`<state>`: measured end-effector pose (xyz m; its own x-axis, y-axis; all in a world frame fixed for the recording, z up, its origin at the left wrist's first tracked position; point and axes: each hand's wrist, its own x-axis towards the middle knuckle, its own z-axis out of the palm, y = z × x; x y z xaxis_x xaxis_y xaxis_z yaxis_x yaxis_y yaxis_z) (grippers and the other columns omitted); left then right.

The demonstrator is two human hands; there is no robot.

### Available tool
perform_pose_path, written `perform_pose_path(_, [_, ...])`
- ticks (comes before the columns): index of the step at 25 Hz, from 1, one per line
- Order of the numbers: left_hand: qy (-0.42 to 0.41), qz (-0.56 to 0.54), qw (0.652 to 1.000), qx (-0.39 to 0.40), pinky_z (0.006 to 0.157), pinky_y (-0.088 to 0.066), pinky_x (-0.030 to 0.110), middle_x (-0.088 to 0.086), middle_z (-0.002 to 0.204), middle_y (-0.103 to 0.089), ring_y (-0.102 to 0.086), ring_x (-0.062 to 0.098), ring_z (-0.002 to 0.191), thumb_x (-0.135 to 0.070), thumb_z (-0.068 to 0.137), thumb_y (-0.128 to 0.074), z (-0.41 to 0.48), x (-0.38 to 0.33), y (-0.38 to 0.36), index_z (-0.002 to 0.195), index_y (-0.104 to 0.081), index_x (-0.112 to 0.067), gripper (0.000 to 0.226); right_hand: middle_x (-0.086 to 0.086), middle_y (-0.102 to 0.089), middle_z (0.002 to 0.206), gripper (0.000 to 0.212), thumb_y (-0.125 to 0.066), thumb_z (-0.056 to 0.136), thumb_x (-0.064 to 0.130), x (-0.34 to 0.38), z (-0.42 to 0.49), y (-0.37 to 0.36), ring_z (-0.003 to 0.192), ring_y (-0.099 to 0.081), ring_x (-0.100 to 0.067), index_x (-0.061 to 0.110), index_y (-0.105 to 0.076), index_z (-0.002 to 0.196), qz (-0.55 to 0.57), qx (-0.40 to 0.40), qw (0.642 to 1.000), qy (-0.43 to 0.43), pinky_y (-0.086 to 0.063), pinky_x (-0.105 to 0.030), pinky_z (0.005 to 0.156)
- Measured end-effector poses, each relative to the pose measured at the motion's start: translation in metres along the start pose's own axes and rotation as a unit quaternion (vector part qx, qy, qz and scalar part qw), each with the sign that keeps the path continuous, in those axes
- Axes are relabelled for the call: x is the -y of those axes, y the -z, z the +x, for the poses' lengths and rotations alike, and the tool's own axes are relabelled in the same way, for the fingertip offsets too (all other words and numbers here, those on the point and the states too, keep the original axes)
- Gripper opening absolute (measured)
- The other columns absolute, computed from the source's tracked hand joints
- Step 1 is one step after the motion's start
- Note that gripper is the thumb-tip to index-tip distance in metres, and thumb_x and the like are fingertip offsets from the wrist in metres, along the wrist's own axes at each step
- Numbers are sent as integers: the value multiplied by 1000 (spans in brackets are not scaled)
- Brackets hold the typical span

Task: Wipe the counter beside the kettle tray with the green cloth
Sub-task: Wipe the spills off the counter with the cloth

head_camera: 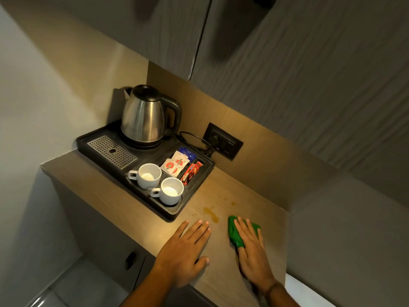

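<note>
My right hand [252, 251] presses flat, fingers spread, on the crumpled green cloth [235, 234], my left hand [186, 249] splayed on the wooden surface [261, 209].

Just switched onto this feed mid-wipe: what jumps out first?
The bright green cloth stands out, pressed flat under the right hand on the wooden counter, with the left hand resting flat beside it. Just ahead of the hands, brownish spill marks stain the counter beside the black tray, which holds a steel kettle and two white cups.
</note>
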<state>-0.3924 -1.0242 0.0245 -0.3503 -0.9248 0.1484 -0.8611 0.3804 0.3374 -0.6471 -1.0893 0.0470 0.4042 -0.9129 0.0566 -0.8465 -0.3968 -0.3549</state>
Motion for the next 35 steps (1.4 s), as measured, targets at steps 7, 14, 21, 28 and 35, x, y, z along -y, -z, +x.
perform_pose_path(7, [1,-2,1000,7,124,10,51,0,174,-3,7,17,157,-60,106,-27,0,-2,2,163,-7,-19,73,0,-16,170,69,-47,98,4,9,101,31,157,-6,-22,21,-21,160,-31,-40,989,-139,-3,-52,126])
perform_pose_path(14, [-3,-2,1000,6,125,2,51,0,174,-6,5,16,157,-59,105,-32,3,4,-6,163,-10,-20,73,15,-19,168,76,-40,91,13,-17,40,8,157,-3,-10,45,-19,157,30,43,995,85,3,-51,126])
perform_pose_path(21, [5,-16,1000,11,126,-2,52,-1,174,-7,5,14,157,-60,103,-35,4,3,-10,163,-13,-21,74,5,-16,169,74,-49,95,2,37,122,-2,157,-3,-19,28,-24,159,31,63,997,33,4,-54,126])
perform_pose_path(28, [6,-2,1000,0,125,2,48,0,174,-9,3,16,157,-58,104,-35,4,3,-6,162,-13,-20,73,17,-17,168,75,-41,89,11,-31,63,19,157,-5,-13,38,-26,157,30,92,986,139,0,-51,126])
perform_pose_path(35, [5,5,1000,20,125,5,51,2,174,-5,6,17,157,-57,105,-32,3,1,-4,163,-10,-19,73,10,-26,167,81,-45,83,1,20,105,7,157,-5,-15,35,-34,155,55,149,971,178,7,-43,125])
